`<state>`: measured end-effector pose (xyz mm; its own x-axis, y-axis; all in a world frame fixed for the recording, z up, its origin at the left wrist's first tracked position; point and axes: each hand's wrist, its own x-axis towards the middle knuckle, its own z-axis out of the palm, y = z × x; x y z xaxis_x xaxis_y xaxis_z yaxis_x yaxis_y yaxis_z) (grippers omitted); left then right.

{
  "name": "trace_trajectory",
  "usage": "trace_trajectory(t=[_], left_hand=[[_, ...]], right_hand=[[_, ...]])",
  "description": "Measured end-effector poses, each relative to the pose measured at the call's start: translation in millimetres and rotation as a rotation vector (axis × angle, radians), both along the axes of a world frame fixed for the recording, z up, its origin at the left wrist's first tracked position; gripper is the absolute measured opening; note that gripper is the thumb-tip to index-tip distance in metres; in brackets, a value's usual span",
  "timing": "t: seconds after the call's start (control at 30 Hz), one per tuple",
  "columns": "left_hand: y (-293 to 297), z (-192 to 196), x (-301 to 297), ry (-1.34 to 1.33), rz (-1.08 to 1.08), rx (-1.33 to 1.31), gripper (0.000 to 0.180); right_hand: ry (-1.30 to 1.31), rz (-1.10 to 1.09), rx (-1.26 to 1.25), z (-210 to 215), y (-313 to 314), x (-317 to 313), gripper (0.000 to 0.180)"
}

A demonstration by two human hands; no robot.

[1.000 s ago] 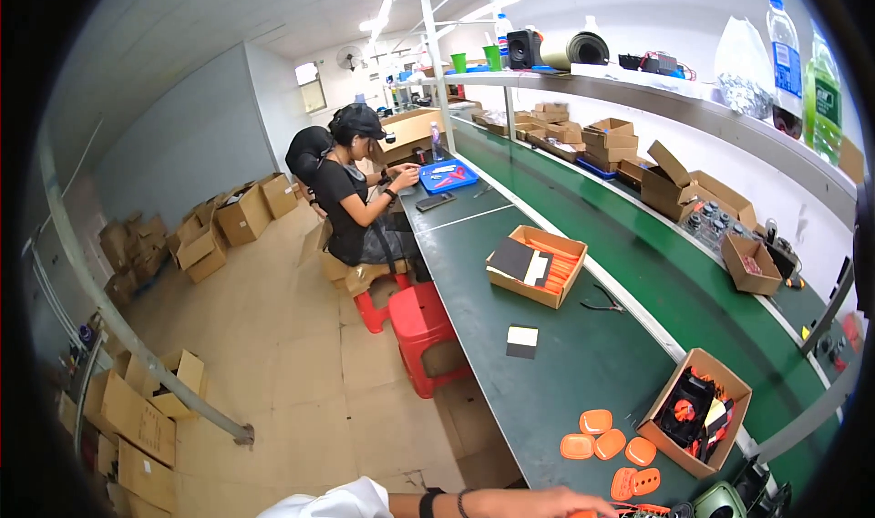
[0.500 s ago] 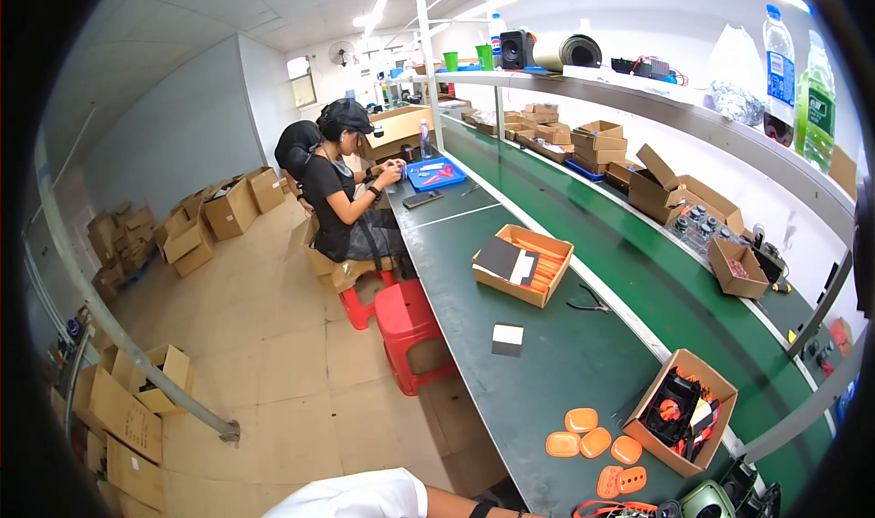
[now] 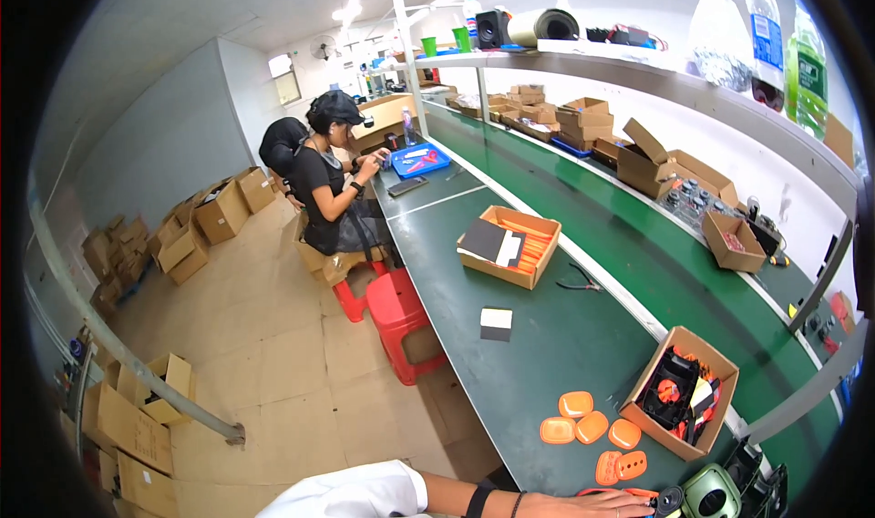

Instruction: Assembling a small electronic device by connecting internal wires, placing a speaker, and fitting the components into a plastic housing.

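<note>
My left hand (image 3: 597, 506) reaches in along the lower edge from a white sleeve, a black band and a thin bracelet at its wrist. Its fingers look stretched out, palm down, over the bench's near end, with the fingertips beside a black round part (image 3: 670, 500). The frame edge cuts off part of the hand. Just right of it lies a green housing with a round opening (image 3: 711, 494). Several orange oval plastic covers (image 3: 591, 427) lie beyond the hand. A cardboard box (image 3: 720, 363) of black and orange parts stands beside them. My right hand is out of view.
Farther along the bench are a small black-and-white card (image 3: 497, 323), pliers (image 3: 581, 279) and a box of orange strips (image 3: 544, 235). A co-worker (image 3: 328, 185) sits by a blue tray (image 3: 421, 160). A red stool (image 3: 401, 313) stands left; a green conveyor belt (image 3: 583, 217) runs behind.
My left arm has extended rightward, bringing the hand into view over the bench's near end. The view has shifted slightly, and the co-worker still handles something small.
</note>
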<state>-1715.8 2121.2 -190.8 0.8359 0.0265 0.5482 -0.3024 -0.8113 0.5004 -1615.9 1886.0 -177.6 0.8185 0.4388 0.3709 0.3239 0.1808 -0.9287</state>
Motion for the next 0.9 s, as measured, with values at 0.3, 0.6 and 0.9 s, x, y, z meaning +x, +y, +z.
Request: trace_trajectory(t=[0.3, 0.6, 0.9], left_hand=[[-1.2, 27.4, -15.7, 0.412, 0.179, 0.005, 0.107], [-17.8, 22.4, 2.7, 0.478, 0.261, 0.012, 0.1], [-20.4, 17.7, 0.5, 0.485, 0.318, 0.027, 0.092]], right_hand=[[0.131, -0.066, -0.104, -34.0, -6.9, 0.1, 0.079], [-0.175, -0.07, -0.123, -43.2, -8.2, -3.0, 0.077], [-0.215, -0.032, -0.226, -49.7, -10.6, -15.6, 0.075]])
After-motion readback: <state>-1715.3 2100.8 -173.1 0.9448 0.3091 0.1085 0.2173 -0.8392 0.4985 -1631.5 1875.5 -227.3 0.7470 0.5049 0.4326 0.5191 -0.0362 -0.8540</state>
